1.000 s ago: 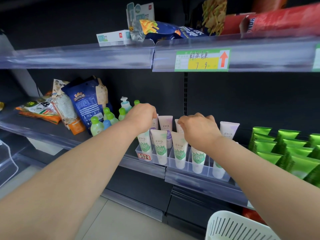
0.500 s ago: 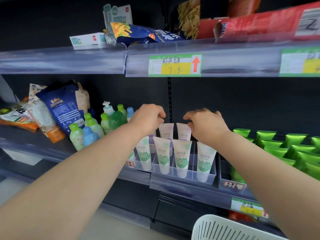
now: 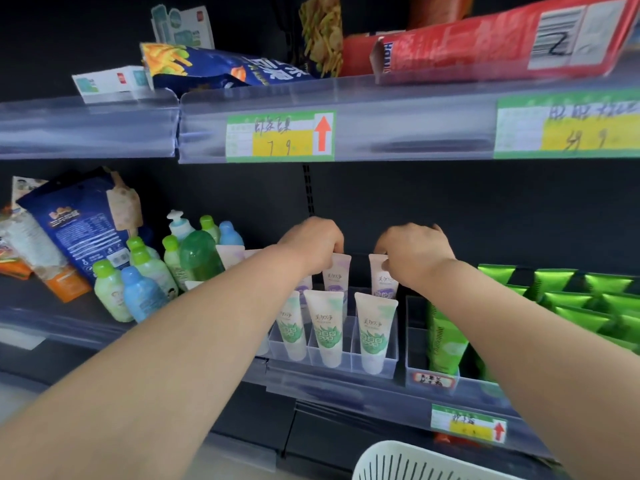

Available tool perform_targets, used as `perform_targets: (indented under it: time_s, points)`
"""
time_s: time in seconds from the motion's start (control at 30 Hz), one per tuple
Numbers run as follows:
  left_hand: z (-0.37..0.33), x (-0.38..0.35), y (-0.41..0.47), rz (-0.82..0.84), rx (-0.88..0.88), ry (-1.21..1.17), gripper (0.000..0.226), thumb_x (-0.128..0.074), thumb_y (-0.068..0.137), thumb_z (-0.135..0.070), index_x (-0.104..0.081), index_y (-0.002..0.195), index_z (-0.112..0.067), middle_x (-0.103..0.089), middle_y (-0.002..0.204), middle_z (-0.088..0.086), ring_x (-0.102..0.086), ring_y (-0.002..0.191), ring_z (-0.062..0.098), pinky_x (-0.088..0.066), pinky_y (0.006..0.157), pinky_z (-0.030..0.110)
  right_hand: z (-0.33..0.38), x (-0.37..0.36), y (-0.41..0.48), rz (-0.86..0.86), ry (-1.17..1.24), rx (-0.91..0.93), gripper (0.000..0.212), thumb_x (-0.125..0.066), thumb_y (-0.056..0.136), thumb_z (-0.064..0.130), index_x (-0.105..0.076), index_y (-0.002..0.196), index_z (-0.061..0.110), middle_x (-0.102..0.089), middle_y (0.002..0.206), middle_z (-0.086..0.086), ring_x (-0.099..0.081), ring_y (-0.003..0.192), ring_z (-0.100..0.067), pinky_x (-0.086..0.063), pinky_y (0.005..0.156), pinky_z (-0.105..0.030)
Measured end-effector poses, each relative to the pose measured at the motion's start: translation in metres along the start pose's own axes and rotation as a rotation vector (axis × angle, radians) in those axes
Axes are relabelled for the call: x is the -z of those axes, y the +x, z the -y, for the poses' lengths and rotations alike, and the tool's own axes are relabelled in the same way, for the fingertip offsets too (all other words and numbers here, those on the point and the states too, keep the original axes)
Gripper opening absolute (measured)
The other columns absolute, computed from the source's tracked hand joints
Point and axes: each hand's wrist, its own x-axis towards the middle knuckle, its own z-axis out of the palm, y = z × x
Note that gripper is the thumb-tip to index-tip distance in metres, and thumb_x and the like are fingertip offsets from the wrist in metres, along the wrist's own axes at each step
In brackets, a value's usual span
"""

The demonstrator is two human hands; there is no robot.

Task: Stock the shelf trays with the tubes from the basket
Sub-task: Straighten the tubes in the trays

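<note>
Light is even and moderate, from the front. The dark shelf back (image 3: 450, 209) stays dim. Soft glare lies on the clear rails (image 3: 86, 126). Red box (image 3: 485, 43) blurred; central tubes (image 3: 327, 327) sharp. Edges bow.

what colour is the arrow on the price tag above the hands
Red arrow, seen best in the head view.

The white soft-plastic tubes with green leaf print (image 3: 327, 327) look satiny-smooth, like the pale soft-plastic tubes with purple print (image 3: 337, 277); their clear hard-plastic divided tray (image 3: 390, 362) is glossy. At 6 o'clock the white slotted plastic basket (image 3: 408, 462) is matt. At 11 o'clock the blue foil snack bag (image 3: 221, 69) shines; at 3 o'clock the bright green plastic packs (image 3: 568, 301) gleam.
</note>
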Motion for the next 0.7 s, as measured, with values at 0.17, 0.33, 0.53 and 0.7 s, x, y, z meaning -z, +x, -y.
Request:
perform_targets:
  time_s: [0.17,0.33,0.53,0.7]
  points:
    - [-0.006,-0.005,0.01,-0.051,0.001,-0.01,0.024,-0.062,0.083,-0.003,-0.07,0.099,-0.019,-0.064,0.102,0.005,-0.061,0.094,0.025,-0.049,0.072,0.031,-0.001,-0.007,0.001,-0.041,-0.021,0.013,0.026,-0.06,0.084,0.011,-0.063,0.104,0.027,-0.06,0.087,0.0,-0.062,0.093,-0.025,-0.032,0.104,-0.045]
    - [-0.01,-0.009,0.013,-0.057,0.009,-0.029,0.022,-0.066,0.083,-0.006,-0.07,0.097,-0.021,-0.065,0.102,0.004,-0.06,0.094,0.024,-0.047,0.072,0.03,-0.006,-0.011,-0.001,-0.064,-0.011,0.0,0.03,-0.06,0.083,0.012,-0.063,0.107,0.031,-0.056,0.082,0.002,-0.062,0.089,-0.025,-0.034,0.099,-0.043]
    - [-0.005,-0.003,0.01,-0.025,0.019,-0.133,0.021,-0.075,0.079,-0.011,-0.072,0.097,-0.021,-0.068,0.099,-0.003,-0.062,0.096,0.017,-0.053,0.084,0.036,-0.002,-0.007,-0.005,-0.021,0.049,0.025,0.029,-0.056,0.084,0.016,-0.061,0.11,0.028,-0.063,0.094,0.0,-0.06,0.09,-0.025,-0.037,0.087,-0.037]
    - [0.016,0.01,0.0,-0.066,0.041,-0.208,0.026,-0.075,0.077,-0.007,-0.073,0.101,-0.018,-0.07,0.099,-0.002,-0.065,0.095,0.016,-0.054,0.087,0.036,0.011,0.001,-0.001,-0.068,0.097,0.056,0.025,-0.053,0.088,0.024,-0.061,0.111,0.028,-0.066,0.1,0.001,-0.06,0.093,-0.024,-0.037,0.086,-0.037]
